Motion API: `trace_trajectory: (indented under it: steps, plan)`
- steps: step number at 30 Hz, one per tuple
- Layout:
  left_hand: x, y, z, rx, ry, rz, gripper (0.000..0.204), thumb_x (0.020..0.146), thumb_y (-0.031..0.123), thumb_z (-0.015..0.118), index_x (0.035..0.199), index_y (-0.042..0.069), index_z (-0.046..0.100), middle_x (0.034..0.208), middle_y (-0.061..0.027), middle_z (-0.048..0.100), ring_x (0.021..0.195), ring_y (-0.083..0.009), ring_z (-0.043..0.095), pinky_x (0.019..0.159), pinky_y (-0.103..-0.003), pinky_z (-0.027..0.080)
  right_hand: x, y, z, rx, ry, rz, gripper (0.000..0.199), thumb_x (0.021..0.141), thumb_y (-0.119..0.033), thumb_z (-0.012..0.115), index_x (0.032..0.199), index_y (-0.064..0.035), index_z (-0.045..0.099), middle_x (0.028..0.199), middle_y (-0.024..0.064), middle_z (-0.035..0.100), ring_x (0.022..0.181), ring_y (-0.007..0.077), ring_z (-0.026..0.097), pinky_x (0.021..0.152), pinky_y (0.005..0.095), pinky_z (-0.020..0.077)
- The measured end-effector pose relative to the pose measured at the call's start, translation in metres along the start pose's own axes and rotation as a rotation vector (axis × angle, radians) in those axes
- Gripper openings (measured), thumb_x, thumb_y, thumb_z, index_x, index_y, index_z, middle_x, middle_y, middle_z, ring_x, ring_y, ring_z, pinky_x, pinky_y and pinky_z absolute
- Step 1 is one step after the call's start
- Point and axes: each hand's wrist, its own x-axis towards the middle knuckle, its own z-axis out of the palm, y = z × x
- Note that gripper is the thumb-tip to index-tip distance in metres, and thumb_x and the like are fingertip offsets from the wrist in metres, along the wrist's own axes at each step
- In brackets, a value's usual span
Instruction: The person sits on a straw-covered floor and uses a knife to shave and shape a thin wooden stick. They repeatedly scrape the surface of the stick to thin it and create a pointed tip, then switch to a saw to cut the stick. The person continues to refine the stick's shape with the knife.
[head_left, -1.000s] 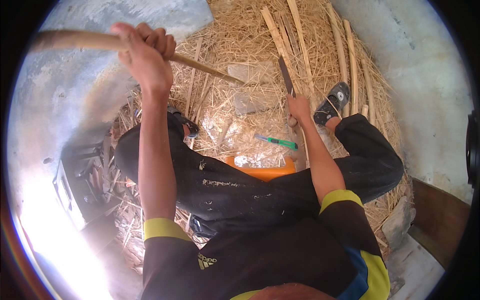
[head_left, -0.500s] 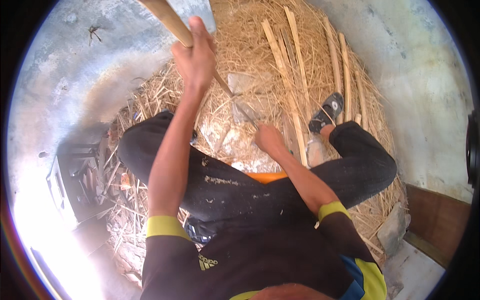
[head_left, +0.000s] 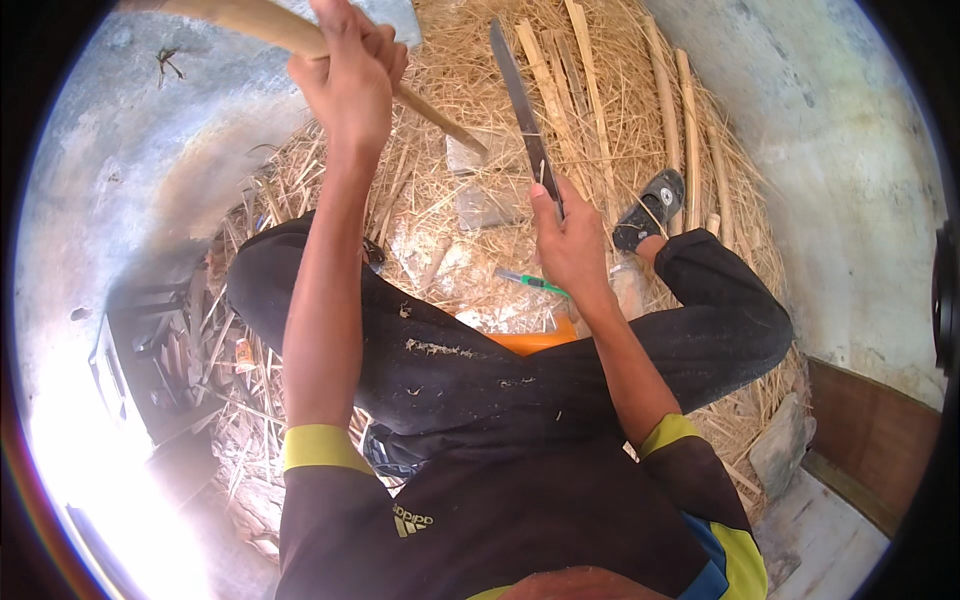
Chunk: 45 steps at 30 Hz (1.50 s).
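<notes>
My left hand point(head_left: 352, 90) is wrapped round a long pale wooden stick point(head_left: 245, 25), raised toward the upper left. The stick slants down to the right, and its narrower lower end meets or hangs just over a grey stone block point(head_left: 467, 153). In front of my right knee, my right hand point(head_left: 577, 240) grips a long-bladed knife point(head_left: 517, 95), its dark blade pointing up and away, apart from the stick. The knife's handle is mostly hidden in my fingers. Close to that hand lies a small green-handled tool point(head_left: 540, 283).
Straw and shavings point(head_left: 460, 60) cover the floor around my spread legs. Split wooden strips point(head_left: 597, 90) and round sticks point(head_left: 690, 150) lie at the far right. Another grey block point(head_left: 485, 208) sits between my feet. Something orange point(head_left: 530, 342) shows beneath me. Grey walls point(head_left: 850, 180) stand on both sides.
My left hand has moved up and left, tilting the stick flatter. The knife has swung away from the stick to point up and away. The green-handled tool now shows.
</notes>
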Motion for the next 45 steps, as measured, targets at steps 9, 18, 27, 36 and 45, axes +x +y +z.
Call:
trace_trajectory:
  steps: [9,18,27,36,45]
  plan:
    - [0.006,-0.003,-0.012,-0.024,-0.044,-0.047,0.059,0.099,0.051,0.042,0.058,0.013,0.025,0.053,0.006,0.016,0.044,-0.0073,0.018,0.041,-0.027,0.016,-0.004,0.018,0.045,-0.2,-0.004,-0.198,0.023,0.097,-0.017,0.05,0.097,0.0033,0.061,0.053,0.0153,0.054,0.044,0.0302,0.055,0.045,0.0411,0.0421]
    - [0.008,-0.001,-0.017,0.002,-0.002,-0.039,0.058,0.098,0.053,0.043,0.06,0.014,0.024,0.054,0.0053,0.016,0.044,-0.008,0.018,0.042,-0.028,0.018,0.006,-0.014,0.041,-0.194,0.089,-0.407,0.022,0.095,-0.016,0.052,0.094,0.004,0.061,0.056,0.0234,0.057,0.051,0.0392,0.06,0.05,0.0461,0.0479]
    - [0.007,0.0,-0.026,0.004,0.042,-0.058,0.056,0.099,0.051,0.041,0.062,0.014,0.022,0.054,0.0054,0.016,0.045,-0.0077,0.016,0.041,-0.027,0.015,0.018,-0.012,0.037,-0.378,-0.12,-0.177,0.027,0.095,-0.02,0.053,0.089,0.0038,0.064,0.056,0.0224,0.059,0.05,0.0346,0.061,0.049,0.0435,0.0489]
    - [0.003,-0.01,-0.011,-0.043,-0.141,-0.026,0.057,0.1,0.051,0.04,0.059,0.014,0.023,0.054,0.0064,0.016,0.044,-0.0073,0.017,0.042,-0.027,0.016,0.066,0.075,0.057,-0.539,-0.045,-0.132,0.035,0.098,-0.025,0.047,0.091,0.0038,0.064,0.06,0.0239,0.058,0.05,0.0333,0.061,0.048,0.04,0.049]
    - [0.009,-0.006,-0.017,0.031,-0.044,-0.018,0.058,0.099,0.053,0.04,0.059,0.014,0.022,0.054,0.0059,0.017,0.045,-0.0078,0.016,0.042,-0.027,0.015,0.031,-0.021,0.042,0.236,-0.263,0.174,0.038,0.103,-0.029,0.041,0.099,0.0032,0.061,0.059,0.0103,0.058,0.041,0.0208,0.055,0.045,0.0384,0.0459]
